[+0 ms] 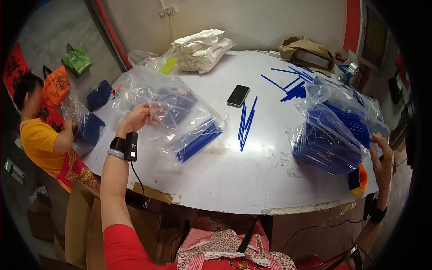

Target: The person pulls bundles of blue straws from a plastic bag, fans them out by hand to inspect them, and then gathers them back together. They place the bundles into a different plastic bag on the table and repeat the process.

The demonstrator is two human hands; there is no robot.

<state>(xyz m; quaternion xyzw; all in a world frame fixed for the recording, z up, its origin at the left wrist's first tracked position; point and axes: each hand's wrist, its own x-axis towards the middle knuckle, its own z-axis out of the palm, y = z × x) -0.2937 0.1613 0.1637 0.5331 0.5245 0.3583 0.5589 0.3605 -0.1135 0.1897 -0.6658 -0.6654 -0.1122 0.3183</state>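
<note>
Head view: the clear plastic bag (pixel 180 112) of blue sticks (pixel 198 139) lies left of centre on the surface (pixel 234 180), its upper edge pinched in the left hand (pixel 141 116). It looks light, limp and slippery; the sticks seem stiff, so a grip near them should steady it. The right hand (pixel 382 159), fingers spread, touches a fuller bag (pixel 335 130).

At the lower left of the frame, a red short sleeve (pixel 123 247) covers the upper arm. The left wrist carries a black band with a small black device (pixel 131 146), a thin black cable (pixel 137 175) trailing down from it, beside a pale bangle (pixel 115 154). The right wrist, lower right, wears a black strap (pixel 377 215). A red-checked floral apron (pixel 216 245) shows at bottom centre.
</note>
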